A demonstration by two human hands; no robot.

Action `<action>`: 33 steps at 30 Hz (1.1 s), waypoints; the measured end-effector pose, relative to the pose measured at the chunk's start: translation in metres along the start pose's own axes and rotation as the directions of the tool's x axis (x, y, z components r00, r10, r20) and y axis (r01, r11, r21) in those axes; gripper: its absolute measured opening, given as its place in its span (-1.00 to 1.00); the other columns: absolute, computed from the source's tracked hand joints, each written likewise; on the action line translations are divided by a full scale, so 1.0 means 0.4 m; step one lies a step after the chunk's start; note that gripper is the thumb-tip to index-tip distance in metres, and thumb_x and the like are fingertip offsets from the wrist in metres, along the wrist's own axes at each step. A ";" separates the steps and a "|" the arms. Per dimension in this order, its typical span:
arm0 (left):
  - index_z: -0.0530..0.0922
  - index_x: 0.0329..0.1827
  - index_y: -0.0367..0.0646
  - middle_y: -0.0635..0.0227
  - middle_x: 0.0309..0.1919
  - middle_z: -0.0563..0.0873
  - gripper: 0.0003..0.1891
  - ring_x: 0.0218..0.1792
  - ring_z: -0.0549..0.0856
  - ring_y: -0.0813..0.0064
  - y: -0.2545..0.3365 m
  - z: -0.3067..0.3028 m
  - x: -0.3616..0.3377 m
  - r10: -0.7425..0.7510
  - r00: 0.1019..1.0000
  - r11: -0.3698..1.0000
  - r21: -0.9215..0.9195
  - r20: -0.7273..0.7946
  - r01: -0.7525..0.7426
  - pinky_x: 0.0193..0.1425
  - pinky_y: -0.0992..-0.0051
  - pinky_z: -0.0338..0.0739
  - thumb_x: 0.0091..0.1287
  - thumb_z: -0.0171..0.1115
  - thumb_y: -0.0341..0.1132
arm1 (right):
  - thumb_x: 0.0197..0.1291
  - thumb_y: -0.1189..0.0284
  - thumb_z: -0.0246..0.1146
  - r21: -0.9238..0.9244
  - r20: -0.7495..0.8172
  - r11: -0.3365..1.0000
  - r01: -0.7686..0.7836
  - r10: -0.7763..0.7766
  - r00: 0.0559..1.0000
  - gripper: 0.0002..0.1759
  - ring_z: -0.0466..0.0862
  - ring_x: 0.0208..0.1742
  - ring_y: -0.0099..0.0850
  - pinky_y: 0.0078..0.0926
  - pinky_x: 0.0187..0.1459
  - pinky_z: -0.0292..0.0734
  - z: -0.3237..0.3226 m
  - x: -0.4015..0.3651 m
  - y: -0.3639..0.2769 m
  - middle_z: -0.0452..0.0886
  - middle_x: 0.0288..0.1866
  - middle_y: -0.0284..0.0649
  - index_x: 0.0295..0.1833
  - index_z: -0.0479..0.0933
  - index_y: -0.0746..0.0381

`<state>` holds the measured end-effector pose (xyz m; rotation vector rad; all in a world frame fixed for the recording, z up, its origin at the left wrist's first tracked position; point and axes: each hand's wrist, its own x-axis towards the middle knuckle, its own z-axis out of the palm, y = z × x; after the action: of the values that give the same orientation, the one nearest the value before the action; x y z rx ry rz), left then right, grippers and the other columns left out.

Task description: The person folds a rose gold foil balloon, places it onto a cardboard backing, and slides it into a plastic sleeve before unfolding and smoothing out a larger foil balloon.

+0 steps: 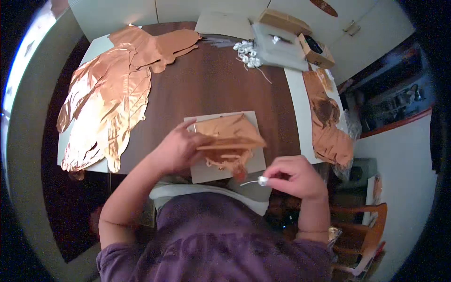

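Right hand point(295, 176): thumb and forefinger pinched together on a small white roll point(263, 181), narrow grip; other fingers curled in. Short white tail point(249, 182) sticks out of the roll to the left, pointing at the foil side. Left hand point(181, 143): fingers bent over the left end of a folded copper foil packet point(230, 128), touching it; can't tell how firm the grip is, fingertips partly hidden.

Key relation: packet lies left of the right fingers and a bit farther from the body. Its long axis runs roughly crosswise, left to right, right corner angling slightly toward the right hand. Loose crumpled part hangs off the near edge, its blurred tip near the white tail; contact can't be told. Left hand is nearer the packet; right hand is just beside it, apart.

Under the packet: white board point(202, 176), slightly turned, at the near edge of the brown tabletop point(206, 89). Farther out: big copper foil shapes point(108, 89) on the left, another foil piece point(331, 136) on the right, a cluster of white rolls point(248, 54) at the far side, next to clear plastic point(277, 49).
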<state>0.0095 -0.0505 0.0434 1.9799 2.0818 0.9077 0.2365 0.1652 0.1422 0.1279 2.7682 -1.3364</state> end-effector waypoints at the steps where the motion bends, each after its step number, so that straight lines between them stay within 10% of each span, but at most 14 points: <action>1: 0.63 0.07 -0.13 0.20 -0.15 0.77 -0.65 -0.04 0.74 0.21 -0.002 -0.013 0.014 -0.014 1.000 1.000 -0.005 0.001 0.014 0.50 0.02 0.30 0.20 0.31 -0.35 | 0.19 0.39 0.40 -0.017 0.014 1.000 -0.003 0.004 1.000 -0.85 0.70 -0.32 -0.32 -0.39 -0.27 0.58 0.025 0.009 -0.016 0.69 -0.34 -0.20 -0.24 0.68 0.25; 4: 0.64 0.07 -0.13 0.20 -0.17 0.77 -0.67 -0.06 0.75 0.18 0.014 -0.035 0.047 -0.037 0.998 0.999 0.015 -0.041 0.038 0.47 0.01 0.35 0.22 0.31 -0.39 | 0.15 0.29 0.44 -0.245 -0.373 0.969 0.024 -0.117 0.920 -0.62 0.71 -0.12 -0.20 -0.18 -0.10 0.58 0.145 0.082 0.077 0.70 -0.18 -0.10 0.01 0.64 0.26; 10: 0.59 0.10 -0.12 0.18 -0.29 0.77 -0.58 -0.19 0.76 0.19 0.010 -0.042 0.051 0.083 0.996 0.989 0.125 -0.034 -0.078 0.41 0.02 0.42 0.13 0.33 -0.40 | 0.05 0.21 0.47 -0.475 -0.131 0.877 0.079 -0.159 0.979 -0.19 0.39 0.41 0.04 0.06 0.47 0.16 0.190 0.062 0.135 0.46 0.38 0.03 0.39 0.40 0.30; 22: 0.61 0.11 -0.13 0.24 -0.16 0.78 -0.55 -0.08 0.76 0.21 0.017 -0.052 0.059 0.069 0.997 0.994 0.083 -0.041 -0.065 0.44 0.02 0.40 0.09 0.37 -0.44 | -0.01 0.43 0.39 -0.387 -0.201 0.856 0.343 -0.441 0.875 -0.58 0.63 0.11 -0.18 0.03 0.35 0.37 0.215 0.043 0.201 0.73 -0.03 -0.24 0.05 0.65 0.18; 28: 0.63 0.14 -0.08 0.31 0.02 0.76 -0.50 0.14 0.69 0.18 0.001 -0.034 0.057 0.058 0.998 0.996 0.072 -0.032 -0.056 0.53 -0.08 0.24 0.04 0.36 -0.50 | 0.09 0.30 0.41 -0.160 -0.504 0.978 -0.137 0.038 0.863 -0.59 0.62 0.14 -0.12 0.04 0.22 0.41 0.208 0.178 0.185 0.70 0.02 -0.19 0.05 0.61 0.19; 31: 0.64 0.10 -0.10 0.30 0.07 0.73 -0.52 0.25 0.62 0.18 0.001 -0.020 0.054 0.125 0.992 0.985 0.126 -0.033 -0.120 0.55 -0.15 0.14 0.02 0.36 -0.47 | 0.04 0.15 0.45 -0.377 -0.668 0.734 -0.565 0.207 0.715 -0.31 0.49 0.28 0.02 0.13 0.23 0.32 0.223 0.210 0.172 0.52 0.28 -0.03 0.27 0.45 0.19; 33: 0.65 0.00 -0.15 0.30 0.07 0.70 -0.58 0.29 0.59 0.22 0.011 -0.017 0.047 0.177 0.984 0.975 0.140 -0.013 -0.174 0.54 -0.17 0.13 -0.01 0.34 -0.43 | 0.02 0.08 0.44 -0.364 -0.722 0.779 -0.510 0.110 0.683 -0.17 0.39 0.34 0.08 0.18 0.26 0.26 0.244 0.199 0.194 0.36 0.40 0.03 0.37 0.34 0.19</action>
<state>0.0074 -0.0351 0.0569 2.2647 2.0611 0.8410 0.1677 0.1404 0.0136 1.2384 3.3055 -0.3845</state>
